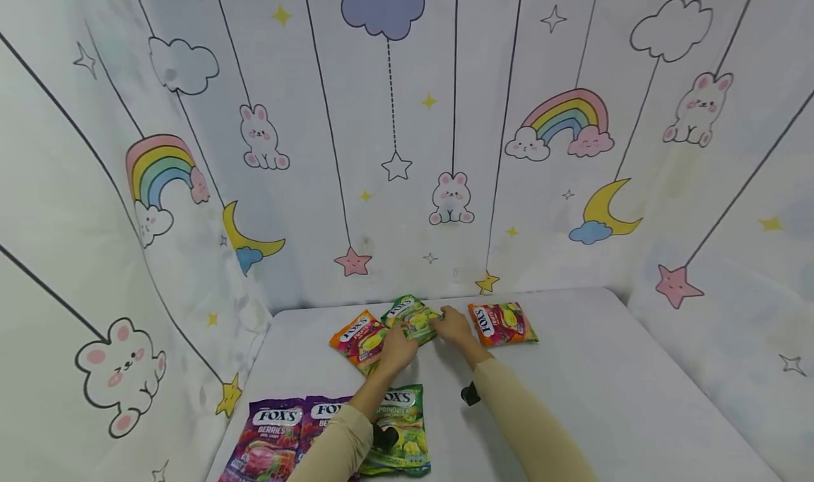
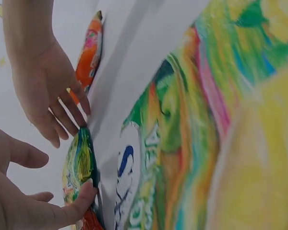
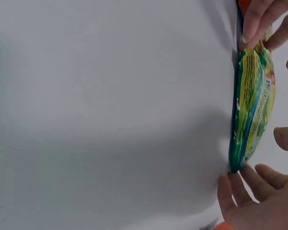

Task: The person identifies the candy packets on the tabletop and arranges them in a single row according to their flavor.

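Note:
In the head view, a small green FOX'S candy bag (image 1: 416, 317) lies tilted at the far side of the table, between both hands. My left hand (image 1: 398, 348) touches its near left part, where it meets an orange FOX'S bag (image 1: 357, 337). In the left wrist view the left hand (image 2: 33, 191) has its thumb apart and a fingertip on the green bag (image 2: 80, 160). My right hand (image 1: 456, 328) touches the bag's right end. From the right wrist, the right hand's (image 3: 266, 194) extended fingertips meet the end of the green bag (image 3: 252, 105); neither hand's fingers curl round it.
Another orange bag (image 1: 504, 324) lies right of the right hand. Nearer on the white table (image 1: 610, 390) are a large green bag (image 1: 407, 425), partly under the left forearm, and two purple Berries bags (image 1: 270, 439). A cloud-and-rabbit printed curtain (image 1: 547, 256) stands behind the table.

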